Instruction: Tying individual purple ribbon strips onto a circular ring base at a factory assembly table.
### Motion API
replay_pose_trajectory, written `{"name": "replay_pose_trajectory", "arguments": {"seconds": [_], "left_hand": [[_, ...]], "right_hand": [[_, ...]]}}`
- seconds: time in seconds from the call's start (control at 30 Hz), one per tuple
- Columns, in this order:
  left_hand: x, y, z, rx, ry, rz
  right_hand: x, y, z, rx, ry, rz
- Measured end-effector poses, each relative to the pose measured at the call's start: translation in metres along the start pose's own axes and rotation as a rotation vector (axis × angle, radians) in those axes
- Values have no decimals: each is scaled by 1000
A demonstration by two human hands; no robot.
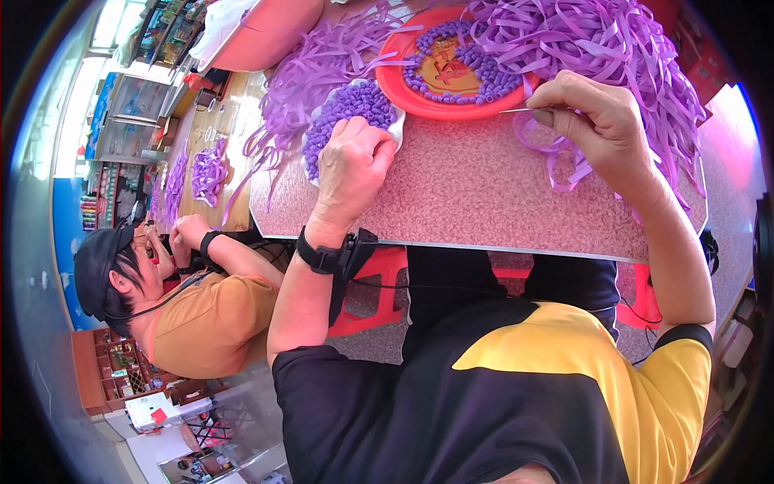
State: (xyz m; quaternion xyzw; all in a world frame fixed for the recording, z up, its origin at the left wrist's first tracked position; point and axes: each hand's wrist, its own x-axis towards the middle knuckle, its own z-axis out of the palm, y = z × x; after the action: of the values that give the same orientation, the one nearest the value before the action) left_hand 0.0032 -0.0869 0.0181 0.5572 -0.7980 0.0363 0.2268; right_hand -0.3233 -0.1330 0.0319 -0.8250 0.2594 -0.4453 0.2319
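My left hand [348, 165] is closed over the near edge of a white dish [398, 127] heaped with small purple beads [351, 109]. Its fingertips are pressed together, and whatever they hold is hidden. Pinched between the thumb and fingers of my right hand [592, 121] is a thin metal needle [516, 110], pointing left near the rim of a red plate [451, 109]. More purple beads [496, 77] lie in a ring on that plate. A big tangle of purple ribbons [580, 48] spreads behind and beside my right hand.
Another heap of purple ribbons [302, 89] lies at the back left, below a pink basin [270, 32]. A person [214, 323] in an orange shirt and black cap works at a wooden table to my left. A red stool [379, 294] stands under the speckled tabletop [484, 194].
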Motion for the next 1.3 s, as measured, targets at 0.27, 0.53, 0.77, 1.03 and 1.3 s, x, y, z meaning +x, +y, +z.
{"name": "replay_pose_trajectory", "arguments": {"seconds": [0.27,0.53,0.77,1.03,1.3], "left_hand": [[1,19,1,-350,56,-300],[24,62,27,-2085,-204,-602],[36,91,56,-2423,-103,-633],[33,101,67,-2372,44,-608],[32,105,67,-2359,63,-603]], "right_hand": [[-1,-2,1,30,-43,28],[-6,-7,15,25,-27,34],[-5,-1,17,-22,17,229],[-5,-5,16,-43,29,251],[-4,-6,17,-14,-5,303]]}}
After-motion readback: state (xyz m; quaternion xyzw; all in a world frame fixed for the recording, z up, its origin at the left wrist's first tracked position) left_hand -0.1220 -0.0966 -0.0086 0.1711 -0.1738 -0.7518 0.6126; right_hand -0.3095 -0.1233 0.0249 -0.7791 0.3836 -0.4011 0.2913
